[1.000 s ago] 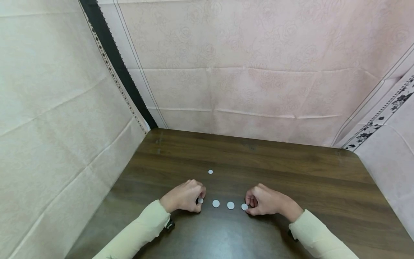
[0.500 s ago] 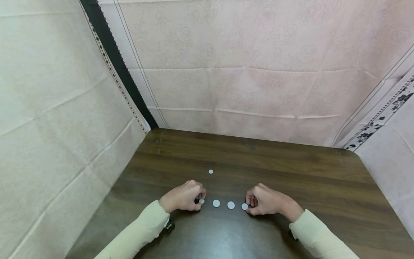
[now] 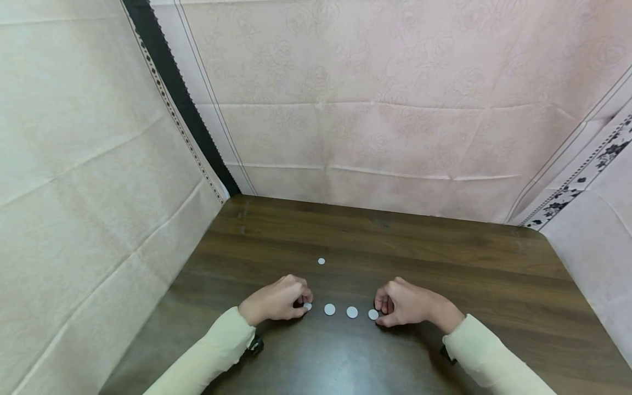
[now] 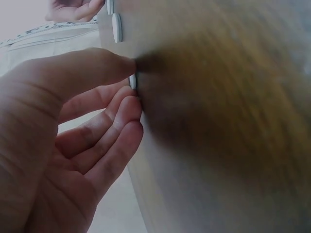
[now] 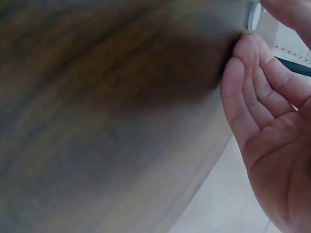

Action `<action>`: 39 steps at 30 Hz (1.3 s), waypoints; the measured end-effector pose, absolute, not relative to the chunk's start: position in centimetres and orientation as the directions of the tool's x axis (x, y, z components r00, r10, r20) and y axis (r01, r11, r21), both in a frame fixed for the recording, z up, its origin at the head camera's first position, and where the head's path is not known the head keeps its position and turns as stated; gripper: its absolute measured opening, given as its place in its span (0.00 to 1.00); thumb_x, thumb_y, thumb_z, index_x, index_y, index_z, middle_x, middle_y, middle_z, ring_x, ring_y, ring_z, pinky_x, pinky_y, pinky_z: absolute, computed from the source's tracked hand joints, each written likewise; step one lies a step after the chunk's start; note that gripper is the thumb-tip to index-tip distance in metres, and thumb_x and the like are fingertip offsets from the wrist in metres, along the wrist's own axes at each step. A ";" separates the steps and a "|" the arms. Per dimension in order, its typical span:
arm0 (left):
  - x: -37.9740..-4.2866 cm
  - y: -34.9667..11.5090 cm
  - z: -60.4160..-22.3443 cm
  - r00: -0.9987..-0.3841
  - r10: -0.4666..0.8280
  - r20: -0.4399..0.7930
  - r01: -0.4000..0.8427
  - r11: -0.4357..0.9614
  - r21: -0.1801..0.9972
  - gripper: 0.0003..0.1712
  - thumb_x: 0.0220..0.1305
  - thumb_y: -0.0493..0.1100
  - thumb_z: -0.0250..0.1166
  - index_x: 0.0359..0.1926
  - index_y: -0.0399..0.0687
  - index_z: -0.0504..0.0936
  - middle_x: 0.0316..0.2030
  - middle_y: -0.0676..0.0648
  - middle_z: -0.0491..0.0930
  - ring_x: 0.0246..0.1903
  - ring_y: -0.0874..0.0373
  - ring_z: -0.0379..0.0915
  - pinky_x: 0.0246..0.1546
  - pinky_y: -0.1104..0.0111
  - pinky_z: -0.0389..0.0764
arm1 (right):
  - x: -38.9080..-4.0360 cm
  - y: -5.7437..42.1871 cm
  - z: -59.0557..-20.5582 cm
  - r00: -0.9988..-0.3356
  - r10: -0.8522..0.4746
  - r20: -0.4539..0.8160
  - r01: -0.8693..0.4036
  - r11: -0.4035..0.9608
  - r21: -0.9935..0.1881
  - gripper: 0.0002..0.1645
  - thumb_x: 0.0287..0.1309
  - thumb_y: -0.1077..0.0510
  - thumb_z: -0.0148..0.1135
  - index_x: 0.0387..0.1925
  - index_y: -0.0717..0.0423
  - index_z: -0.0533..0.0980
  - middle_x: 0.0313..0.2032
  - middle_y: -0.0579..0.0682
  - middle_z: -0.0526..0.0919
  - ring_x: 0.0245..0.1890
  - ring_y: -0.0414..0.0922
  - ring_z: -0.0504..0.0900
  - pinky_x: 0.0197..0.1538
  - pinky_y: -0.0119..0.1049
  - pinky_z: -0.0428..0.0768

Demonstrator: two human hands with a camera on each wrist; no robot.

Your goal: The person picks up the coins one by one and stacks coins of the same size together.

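Note:
Four small white discs would make the row too many to count, so several white discs (image 3: 329, 309) lie in a line on the brown wooden table (image 3: 375, 356) in the head view. At the row's left end my left hand (image 3: 277, 299) has thumb and finger around a disc (image 4: 133, 81), flat on the tabletop and partly covered by the fingers. My right hand (image 3: 407, 303) holds the right-end disc (image 3: 373, 315) by its edge between thumb and fingers. In the right wrist view that disc (image 5: 253, 16) shows at the top, beside the fingertips.
One more white disc (image 3: 321, 261) lies farther back, beyond the row. Pale patterned cloth (image 3: 385, 109) hangs behind the table, with more cloth (image 3: 99, 219) at the left and right sides. A dark band (image 3: 182, 99) runs down the back left corner.
My left hand has drawn back slightly to the left, while its disc sits a touch farther right than a second ago. The right hand and the other discs look nearly unmoved.

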State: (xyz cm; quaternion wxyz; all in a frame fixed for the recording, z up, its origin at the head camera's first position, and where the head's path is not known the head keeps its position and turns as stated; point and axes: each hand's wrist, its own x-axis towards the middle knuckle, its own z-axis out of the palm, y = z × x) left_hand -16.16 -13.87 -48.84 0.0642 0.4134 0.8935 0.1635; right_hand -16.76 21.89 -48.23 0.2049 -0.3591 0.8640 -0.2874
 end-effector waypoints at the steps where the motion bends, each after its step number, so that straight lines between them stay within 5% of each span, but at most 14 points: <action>1: -16.2 -13.9 -48.8 -0.648 0.761 0.023 0.719 0.602 0.347 0.03 0.68 0.39 0.70 0.37 0.48 0.90 0.33 0.54 0.85 0.32 0.68 0.79 0.36 0.80 0.79 | -16.9 21.9 -48.0 -0.658 -0.738 -0.148 -0.507 0.579 -0.638 0.09 0.57 0.55 0.78 0.34 0.52 0.83 0.27 0.36 0.83 0.28 0.30 0.79 0.34 0.28 0.82; 18: -16.1 -14.0 -48.8 -0.658 0.753 0.020 0.701 0.603 0.381 0.03 0.68 0.39 0.70 0.38 0.47 0.90 0.34 0.53 0.85 0.33 0.67 0.79 0.37 0.80 0.80 | -19.7 18.9 -45.3 -0.642 -0.757 -0.120 -0.600 0.594 -0.535 0.11 0.59 0.57 0.76 0.40 0.58 0.84 0.33 0.45 0.87 0.32 0.32 0.81 0.39 0.29 0.83; 39: -16.1 -14.0 -48.9 -0.672 0.741 0.008 0.688 0.620 0.376 0.03 0.68 0.39 0.71 0.37 0.48 0.90 0.34 0.53 0.85 0.33 0.69 0.78 0.37 0.80 0.79 | -23.5 11.2 -44.6 -0.611 -0.789 -0.057 -0.700 0.573 -0.427 0.17 0.61 0.62 0.74 0.49 0.67 0.84 0.44 0.58 0.89 0.42 0.45 0.88 0.48 0.38 0.87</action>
